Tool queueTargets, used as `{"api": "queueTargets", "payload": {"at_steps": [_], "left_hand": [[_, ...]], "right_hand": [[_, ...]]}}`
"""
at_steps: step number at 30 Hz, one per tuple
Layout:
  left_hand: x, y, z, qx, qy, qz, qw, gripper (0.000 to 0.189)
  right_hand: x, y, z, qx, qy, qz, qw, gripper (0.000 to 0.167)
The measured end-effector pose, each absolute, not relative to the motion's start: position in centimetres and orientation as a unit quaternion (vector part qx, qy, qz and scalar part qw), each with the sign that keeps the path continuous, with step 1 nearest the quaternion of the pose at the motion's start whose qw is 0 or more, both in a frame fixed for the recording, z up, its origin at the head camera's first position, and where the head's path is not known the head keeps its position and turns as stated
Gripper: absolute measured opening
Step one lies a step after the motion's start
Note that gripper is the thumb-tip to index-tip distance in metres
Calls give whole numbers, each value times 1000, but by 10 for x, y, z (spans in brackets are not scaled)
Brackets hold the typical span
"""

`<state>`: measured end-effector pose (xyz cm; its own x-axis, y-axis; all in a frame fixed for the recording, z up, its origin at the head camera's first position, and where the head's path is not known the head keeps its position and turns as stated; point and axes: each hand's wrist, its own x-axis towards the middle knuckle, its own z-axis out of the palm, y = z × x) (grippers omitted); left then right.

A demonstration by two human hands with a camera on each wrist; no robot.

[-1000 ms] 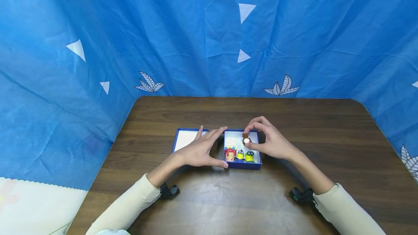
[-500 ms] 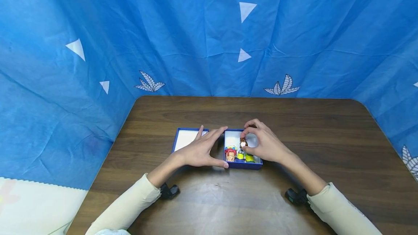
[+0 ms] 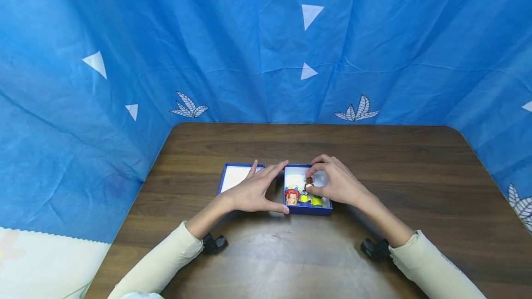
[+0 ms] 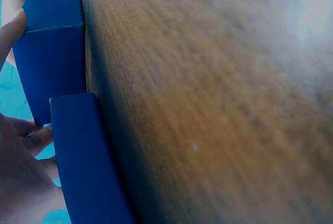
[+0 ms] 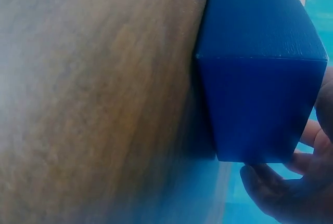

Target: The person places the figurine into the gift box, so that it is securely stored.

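In the head view a blue box [image 3: 308,212] with a white inside stands mid-table. Along its near side lie a red-and-tan figurine [image 3: 292,195] and two yellow-and-blue minion figurines, the middle minion [image 3: 305,198] and the right minion [image 3: 317,201], partly covered by my thumb. My right hand [image 3: 338,181] pinches a small brown-and-white figurine [image 3: 309,182] between thumb and fingers, inside the box's outline. My left hand [image 3: 253,193] has its fingers spread, with fingertips and thumb right at the box's left side. The wrist views show the box's outer walls [image 5: 260,109].
A shallow blue-edged lid [image 3: 234,176] with a white inside lies left of the box, partly under my left hand. The brown wooden table [image 3: 395,165] reaches back to a blue curtain [image 3: 249,50]. Dark wrist cameras sit on both my wrists.
My right hand has moved left and slightly nearer with the brown figurine, which now sits above the middle minion and close to it. My left hand has stayed still.
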<state>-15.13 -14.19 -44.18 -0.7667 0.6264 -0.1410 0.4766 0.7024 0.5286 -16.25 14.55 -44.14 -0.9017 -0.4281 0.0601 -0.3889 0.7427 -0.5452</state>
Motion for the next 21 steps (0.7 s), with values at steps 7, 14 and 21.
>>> {"api": "queueTargets", "payload": {"at_steps": [7,14,21], "left_hand": [[-149,-150,-440,306,914,217,152,128],[-149,-170,-433,289,921,228,123,134],[-151,-207,-428,263,930,242,87,131]], "right_hand": [[-163,137,-437,-232,928,-290,34,26],[-167,118,-423,-283,905,-317,-6,24],[-170,88,-414,-316,901,-298,10,43]]}}
